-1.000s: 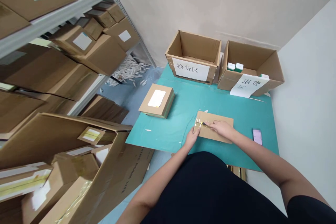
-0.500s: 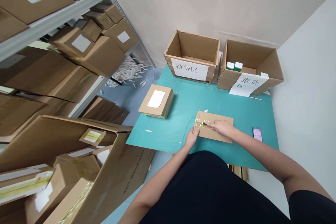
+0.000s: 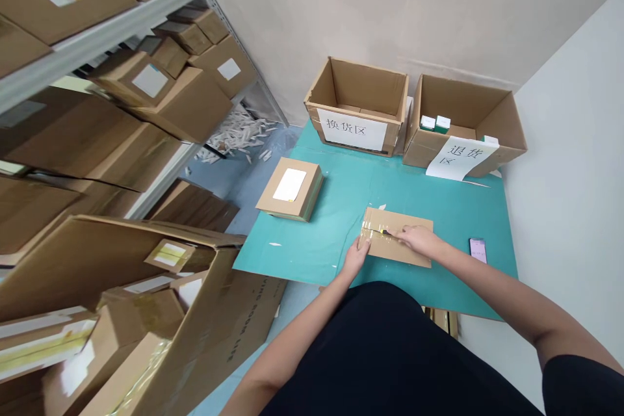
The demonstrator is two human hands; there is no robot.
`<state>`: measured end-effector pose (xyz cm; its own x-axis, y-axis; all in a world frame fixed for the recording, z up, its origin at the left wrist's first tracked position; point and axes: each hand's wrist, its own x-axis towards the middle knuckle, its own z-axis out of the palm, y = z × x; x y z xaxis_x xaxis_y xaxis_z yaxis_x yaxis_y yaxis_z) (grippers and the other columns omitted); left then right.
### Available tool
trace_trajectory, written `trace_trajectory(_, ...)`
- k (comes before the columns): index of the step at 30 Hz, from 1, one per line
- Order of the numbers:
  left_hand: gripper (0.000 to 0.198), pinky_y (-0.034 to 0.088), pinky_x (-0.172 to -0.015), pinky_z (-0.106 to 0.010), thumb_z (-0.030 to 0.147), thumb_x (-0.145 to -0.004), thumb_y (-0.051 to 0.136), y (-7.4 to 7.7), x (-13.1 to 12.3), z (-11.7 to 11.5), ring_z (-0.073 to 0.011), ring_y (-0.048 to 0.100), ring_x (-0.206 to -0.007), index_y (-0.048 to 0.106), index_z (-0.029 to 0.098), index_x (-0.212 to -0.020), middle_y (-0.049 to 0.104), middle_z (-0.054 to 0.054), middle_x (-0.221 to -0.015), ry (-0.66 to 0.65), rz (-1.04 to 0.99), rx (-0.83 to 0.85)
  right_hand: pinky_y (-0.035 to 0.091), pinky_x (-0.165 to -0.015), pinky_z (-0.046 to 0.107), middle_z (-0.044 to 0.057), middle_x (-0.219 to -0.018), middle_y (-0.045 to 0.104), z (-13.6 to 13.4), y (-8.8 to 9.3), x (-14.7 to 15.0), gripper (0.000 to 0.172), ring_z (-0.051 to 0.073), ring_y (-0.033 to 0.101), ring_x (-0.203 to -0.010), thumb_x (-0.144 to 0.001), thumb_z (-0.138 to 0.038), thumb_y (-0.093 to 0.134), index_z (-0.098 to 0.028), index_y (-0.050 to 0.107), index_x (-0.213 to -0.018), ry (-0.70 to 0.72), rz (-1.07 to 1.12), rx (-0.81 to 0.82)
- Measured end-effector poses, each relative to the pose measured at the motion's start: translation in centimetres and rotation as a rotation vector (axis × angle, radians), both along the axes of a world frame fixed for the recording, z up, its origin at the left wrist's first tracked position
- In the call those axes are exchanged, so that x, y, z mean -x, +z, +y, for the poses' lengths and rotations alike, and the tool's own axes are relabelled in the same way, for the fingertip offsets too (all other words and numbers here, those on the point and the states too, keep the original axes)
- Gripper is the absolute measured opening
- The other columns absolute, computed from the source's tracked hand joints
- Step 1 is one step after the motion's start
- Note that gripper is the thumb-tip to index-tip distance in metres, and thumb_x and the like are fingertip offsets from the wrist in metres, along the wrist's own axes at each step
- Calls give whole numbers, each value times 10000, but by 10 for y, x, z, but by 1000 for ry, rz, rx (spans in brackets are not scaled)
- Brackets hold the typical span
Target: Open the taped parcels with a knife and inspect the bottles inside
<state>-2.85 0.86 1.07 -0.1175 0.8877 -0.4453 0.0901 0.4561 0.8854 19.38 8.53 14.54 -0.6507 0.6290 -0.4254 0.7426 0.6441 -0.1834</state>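
A flat cardboard box (image 3: 404, 250) lies on the green table in front of me, with shiny clear tape across its left part. My left hand (image 3: 357, 255) grips the box's left front corner, thumb on top. Closed round a small yellow-and-black utility knife (image 3: 383, 232), my right hand (image 3: 419, 240) rests over the upper right of the box. The knife points left, its tip on or just above the taped seam; whether the blade touches the cardboard I cannot tell.
Another cardboard box (image 3: 283, 188) with a white label sits at the table's left. Two open cartons (image 3: 361, 130) (image 3: 414, 153) with paper signs stand along the back. A phone (image 3: 478, 250) lies at the right. Shelves of boxes (image 3: 160, 188) and a large carton (image 3: 234, 312) flank the left.
My right hand has slid the knife a little to the right along the taped seam. My left hand and the box stay nearly where they were.
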Motion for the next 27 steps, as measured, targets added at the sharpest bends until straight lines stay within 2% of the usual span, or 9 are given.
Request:
trace_trajectory(4, 576, 453, -1065, -440, 577, -852, 594, 0, 0, 0, -325, 631, -1209, 643, 162, -1249, 691, -135, -1275, 7, -24, -14, 440, -719, 284, 62, -981, 695, -3, -1, -12, 534, 209, 661, -810, -997, -258, 462, -386, 419, -1514, 8, -27, -24)
trace_trajectory(10, 549, 443, -1078, -443, 557, -855, 599, 2, 1, -1, -333, 623, -1219, 652, 157, -1228, 688, -142, -1279, 9, -23, -8, 430, -679, 258, 57, -965, 705, -7, 4, -39, 521, 198, 667, -799, -966, -209, 502, -367, 502, -1463, -19, -21, 0)
trace_trajectory(14, 532, 440, -1083, -438, 539, -867, 591, 3, 3, -2, -327, 615, -1233, 649, 159, -1235, 684, -138, -1289, 0, -25, 0, 419, -655, 256, 62, -980, 704, -13, 9, -61, 513, 201, 675, -801, -972, -213, 490, -378, 504, -1458, -38, -83, 5)
trace_trajectory(19, 510, 433, -1092, -446, 528, -863, 611, 7, 4, -1, -335, 611, -1238, 664, 164, -1217, 691, -133, -1279, 9, -18, 26, 412, -641, 260, 58, -955, 698, -23, 4, -94, 506, 194, 666, -750, -976, -215, 477, -404, 518, -1443, -105, -116, -8)
trace_trajectory(27, 490, 449, -1077, -420, 495, -874, 610, 14, 7, 0, -311, 629, -1217, 663, 149, -1216, 703, -130, -1258, 4, 39, 75, 343, -603, 246, 41, -893, 659, -41, 10, -141, 563, 170, 633, -683, -1001, -212, 440, -424, 389, -1520, -90, -208, -49)
